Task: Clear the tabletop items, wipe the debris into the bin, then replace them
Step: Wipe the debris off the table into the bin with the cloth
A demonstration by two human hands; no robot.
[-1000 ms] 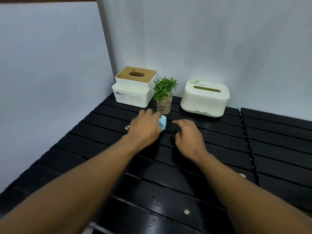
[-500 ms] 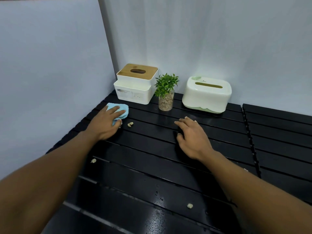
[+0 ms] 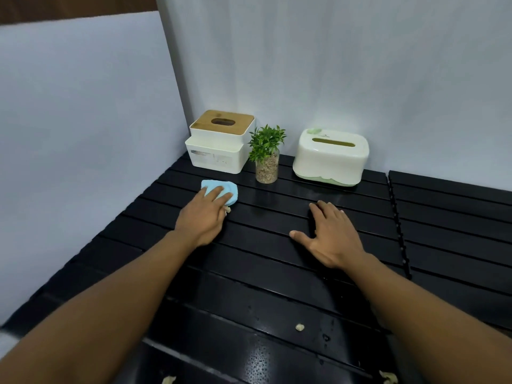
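Blue cloth (image 3: 220,192) — a small, soft wad of it — sits under the left hand (image 3: 203,220), whose fingers lie pressed flat over it, pinning it to the black slatted bench (image 3: 443,217) a little in front of the wooden-lidded tissue box (image 3: 220,142). A pale crumb (image 3: 227,209) shows just at the near edge of that hand, touching the cloth or very nearly. The right hand (image 3: 329,236) is spread wide, palm down on the slats, gripping nothing; it looks to be bracing.

As for progress, I'd judge the wiping is under way but far from finished. Bits of debris are scattered on the near slats — one scrap (image 3: 299,327) lies well in front of the right hand, another (image 3: 168,379) at the bottom edge below the left forearm, and a third (image 3: 388,377) at the bottom right. Water droplets bead the glossy near boards.

Clearing seems not to have been carried through, or else was skipped: the tissue box, the little potted plant (image 3: 266,155) in its pebble-filled glass and the green-and-white tissue holder (image 3: 331,156) all stand in a row against the back wall, the plant between the two boxes. No bin is anywhere in sight, so nothing has visibly reached it. What's left, by my reckoning: gather the scattered scraps, sweep them off to the bin, and deal with the strip under those three items.
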